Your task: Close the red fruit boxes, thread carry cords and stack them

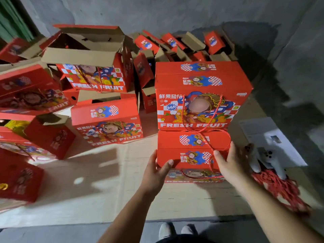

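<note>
A closed red fruit box (pixel 189 146) with a red carry cord threaded through it sits between my two hands, in front of a closed box (pixel 201 95) of the same kind that stands higher behind it. My left hand (pixel 156 171) grips the near box's left edge, thumb on top. On the right edge my right hand (pixel 229 162) holds it, thumb over the lid by the cord. The taller box's cord (pixel 184 113) hangs down its printed front.
Several open and closed red boxes (pixel 107 120) lie scattered to the left on pale cardboard sheeting (pixel 105 181). More folded boxes pile up at the back (pixel 175 44). A bundle of red cords (pixel 278 188) and a plush toy (pixel 264 160) lie at right. My shoes (pixel 177 230) show below.
</note>
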{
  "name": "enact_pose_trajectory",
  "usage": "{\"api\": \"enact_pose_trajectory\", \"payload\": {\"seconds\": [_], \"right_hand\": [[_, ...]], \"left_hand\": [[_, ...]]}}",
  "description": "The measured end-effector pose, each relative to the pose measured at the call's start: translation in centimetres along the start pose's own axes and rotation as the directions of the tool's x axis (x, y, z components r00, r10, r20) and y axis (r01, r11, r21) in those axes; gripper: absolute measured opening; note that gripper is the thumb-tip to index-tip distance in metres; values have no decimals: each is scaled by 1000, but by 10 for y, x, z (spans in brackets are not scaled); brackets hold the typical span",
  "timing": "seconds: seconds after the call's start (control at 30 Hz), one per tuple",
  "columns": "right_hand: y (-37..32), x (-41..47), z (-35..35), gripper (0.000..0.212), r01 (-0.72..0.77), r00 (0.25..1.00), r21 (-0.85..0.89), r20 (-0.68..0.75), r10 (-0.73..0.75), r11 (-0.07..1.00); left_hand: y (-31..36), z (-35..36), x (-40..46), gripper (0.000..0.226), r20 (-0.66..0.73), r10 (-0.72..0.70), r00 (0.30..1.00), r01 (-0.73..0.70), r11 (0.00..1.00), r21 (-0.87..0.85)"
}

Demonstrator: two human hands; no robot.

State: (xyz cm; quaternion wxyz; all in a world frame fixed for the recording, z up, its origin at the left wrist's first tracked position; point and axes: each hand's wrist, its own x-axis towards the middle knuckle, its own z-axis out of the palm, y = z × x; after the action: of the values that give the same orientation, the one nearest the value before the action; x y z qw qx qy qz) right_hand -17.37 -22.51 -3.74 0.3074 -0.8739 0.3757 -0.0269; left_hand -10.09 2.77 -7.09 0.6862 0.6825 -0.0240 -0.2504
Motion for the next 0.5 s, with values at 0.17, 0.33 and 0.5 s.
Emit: {"api": "enact_pose_trajectory", "payload": {"seconds": [0.17,0.33,0.5], "right_hand": [[-50,-72,41,75,479,866,10,-170,-470,878],[-124,-89,80,59,621,750,257,78,-657,740],[-211,-60,134,60,395,792,423,294,-536,815]], "left_hand": [[7,0,-24,47,-327,-71,942,82,996,20],[31,-50,-28,22,-398,-90,913,78,996,-44],[60,-147,6,26,-506,-36,862,13,999,-48]]}}
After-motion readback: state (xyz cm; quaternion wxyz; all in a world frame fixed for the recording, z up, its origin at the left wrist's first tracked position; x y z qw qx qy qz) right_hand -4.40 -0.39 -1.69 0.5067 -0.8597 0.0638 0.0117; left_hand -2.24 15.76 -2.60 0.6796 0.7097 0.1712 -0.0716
